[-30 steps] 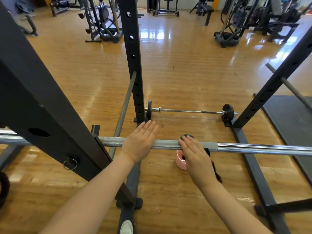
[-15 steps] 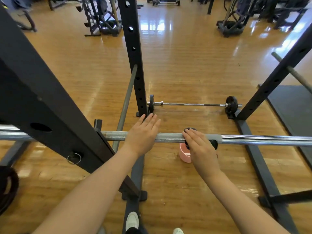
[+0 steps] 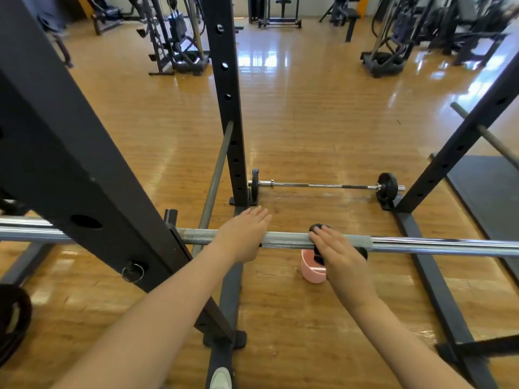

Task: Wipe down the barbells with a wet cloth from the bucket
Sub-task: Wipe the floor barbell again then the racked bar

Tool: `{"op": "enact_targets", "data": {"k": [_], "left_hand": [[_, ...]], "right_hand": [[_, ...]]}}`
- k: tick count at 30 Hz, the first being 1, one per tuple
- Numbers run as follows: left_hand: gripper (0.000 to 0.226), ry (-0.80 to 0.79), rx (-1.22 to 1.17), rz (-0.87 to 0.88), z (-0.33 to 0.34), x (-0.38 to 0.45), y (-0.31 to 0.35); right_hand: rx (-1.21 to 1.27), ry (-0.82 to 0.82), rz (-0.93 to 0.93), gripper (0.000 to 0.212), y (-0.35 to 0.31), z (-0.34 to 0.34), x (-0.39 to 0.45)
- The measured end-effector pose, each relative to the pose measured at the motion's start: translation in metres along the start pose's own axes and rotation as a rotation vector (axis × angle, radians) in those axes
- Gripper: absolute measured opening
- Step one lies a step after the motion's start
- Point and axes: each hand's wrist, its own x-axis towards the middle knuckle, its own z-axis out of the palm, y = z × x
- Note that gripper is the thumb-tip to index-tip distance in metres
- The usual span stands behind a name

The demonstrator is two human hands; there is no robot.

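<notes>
A long steel barbell (image 3: pixel 421 244) lies across the black squat rack (image 3: pixel 84 169) at waist height. My left hand (image 3: pixel 241 234) rests flat on the bar with straight fingers. My right hand (image 3: pixel 337 251) presses a dark cloth (image 3: pixel 316 228) onto the bar, fingers straight; the cloth peeks out past my fingertips and beside my hand at the right. A pink bucket (image 3: pixel 310 269) stands on the floor right under the bar, partly hidden by my right hand. A smaller barbell (image 3: pixel 323 186) with black plates lies on the floor farther back.
Black rack uprights stand at left, centre (image 3: pixel 226 102) and right (image 3: pixel 460 141), with base rails along the wooden floor. A grey safety bar (image 3: pixel 216 175) slants beside the centre post. A dark mat (image 3: pixel 488 186) lies at right. Gym machines line the far wall. A weight plate (image 3: pixel 11 321) sits lower left.
The camera tilted slightly. My hands stay on the bar, with the right hand and cloth shifted a little along it.
</notes>
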Motion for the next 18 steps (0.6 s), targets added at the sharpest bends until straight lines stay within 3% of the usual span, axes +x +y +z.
{"op": "enact_targets", "data": {"k": [3, 6, 9, 15, 18], "left_hand": [[0.079, 0.051, 0.027, 0.021, 0.002, -0.005, -0.001], [0.087, 0.136, 0.093, 0.083, 0.005, -0.008, -0.003], [0.089, 0.162, 0.163, 0.116, 0.005, -0.009, -0.004], [0.071, 0.060, 0.165, 0.065, 0.000, -0.007, 0.002], [0.074, 0.027, 0.064, 0.054, 0.000, -0.004, 0.002]], "right_hand": [[-0.055, -0.012, 0.050, 0.060, 0.025, -0.017, -0.016], [-0.085, 0.103, 0.128, 0.035, 0.035, -0.021, -0.022], [-0.061, 0.159, 0.091, 0.031, 0.015, -0.002, -0.011], [-0.002, 0.038, -0.036, 0.037, 0.003, 0.008, 0.001], [0.008, -0.011, -0.020, 0.047, 0.022, -0.003, -0.008]]}}
